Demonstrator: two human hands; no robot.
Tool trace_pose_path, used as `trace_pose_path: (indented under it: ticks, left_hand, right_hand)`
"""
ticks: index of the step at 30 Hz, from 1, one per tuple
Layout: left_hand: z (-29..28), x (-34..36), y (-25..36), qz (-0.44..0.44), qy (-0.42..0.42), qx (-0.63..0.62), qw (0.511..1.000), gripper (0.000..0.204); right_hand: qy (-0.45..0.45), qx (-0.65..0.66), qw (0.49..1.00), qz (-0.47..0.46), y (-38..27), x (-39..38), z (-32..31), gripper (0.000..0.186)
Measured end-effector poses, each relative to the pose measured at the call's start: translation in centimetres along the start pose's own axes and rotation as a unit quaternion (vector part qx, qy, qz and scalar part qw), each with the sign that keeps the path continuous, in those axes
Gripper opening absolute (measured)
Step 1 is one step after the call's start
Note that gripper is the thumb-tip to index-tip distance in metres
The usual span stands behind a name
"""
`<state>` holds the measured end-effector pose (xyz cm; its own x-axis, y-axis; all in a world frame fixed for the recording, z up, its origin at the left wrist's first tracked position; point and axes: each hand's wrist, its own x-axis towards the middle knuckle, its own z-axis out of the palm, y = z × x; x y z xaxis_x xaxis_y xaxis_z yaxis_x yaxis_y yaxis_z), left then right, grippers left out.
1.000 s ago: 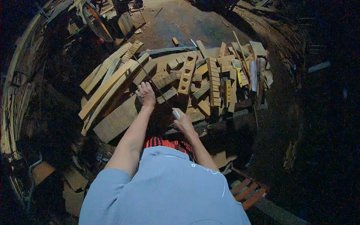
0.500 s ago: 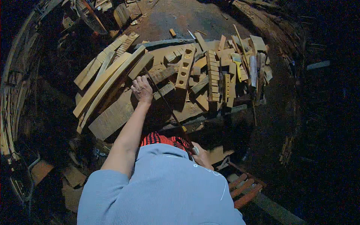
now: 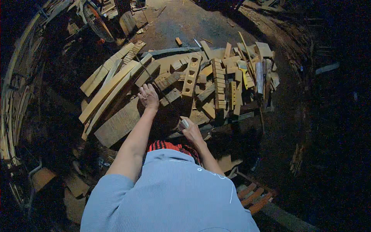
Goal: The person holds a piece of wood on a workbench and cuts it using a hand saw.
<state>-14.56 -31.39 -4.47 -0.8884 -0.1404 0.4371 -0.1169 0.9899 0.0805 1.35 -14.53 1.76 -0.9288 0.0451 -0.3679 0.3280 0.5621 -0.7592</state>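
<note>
My left hand (image 3: 148, 96) presses with curled fingers on a shadowed piece of wood among the pile of cut boards and blocks. My right hand (image 3: 190, 129), lower and to its right, grips the pale handle (image 3: 185, 123) of a long, thin dark tool (image 3: 162, 94), whose blade runs diagonally up past my left fingertips; whether it is a saw or a rasp I cannot tell. A wooden block with square holes (image 3: 190, 77) and a grooved strip (image 3: 219, 83) lie to the right, near a yellow-handled brush (image 3: 243, 73).
Long pale boards (image 3: 108, 92) lean across the bench's left part. A grey cylindrical piece (image 3: 259, 77) lies at the right end. A small orange block (image 3: 178, 41) is on the floor beyond. An orange slatted object (image 3: 255, 197) is low at the right, scrap wood (image 3: 11, 127) far left.
My right hand drew back toward my body with the long tool, then pushed forward again to near its earlier place. My left hand stays on the wood; the view shifted slightly.
</note>
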Motion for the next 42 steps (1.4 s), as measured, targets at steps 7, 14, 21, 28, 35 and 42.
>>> trace_pose_path:
  ticks: [7, 14, 21, 28, 35, 42]
  left_hand:
    - [0.2, 0.1, 0.1, 0.003, 0.001, -0.013, 1.000, 0.006]
    - [-0.5, 0.4, -0.2, 0.021, -0.052, -0.055, 0.997, 0.007]
    - [-0.3, 0.5, -0.3, 0.035, -0.093, -0.030, 0.995, 0.007]
    - [0.3, -0.1, -0.4, 0.053, 0.065, 0.005, 0.997, 0.006]
    - [0.4, 0.1, 0.1, -0.001, -0.029, -0.026, 0.999, 0.006]
    - [-0.4, 0.2, 0.0, 0.001, -0.072, -0.061, 0.996, 0.011]
  right_hand:
    - [-0.005, -0.012, 1.000, 0.009, 1.5, -5.0, -0.7, 0.056]
    - [-0.019, 0.028, 0.996, 0.086, 5.0, -12.7, -2.6, 0.060]
    - [0.003, 0.028, 0.999, 0.044, 4.4, -8.0, -1.4, 0.061]
    - [-0.021, 0.061, 0.996, -0.057, -0.5, 1.1, 0.7, 0.054]
    - [0.056, -0.008, 0.998, -0.040, 0.4, -2.8, 1.1, 0.051]
    - [-0.013, 0.043, 0.992, 0.116, 5.4, -12.4, -1.6, 0.054]
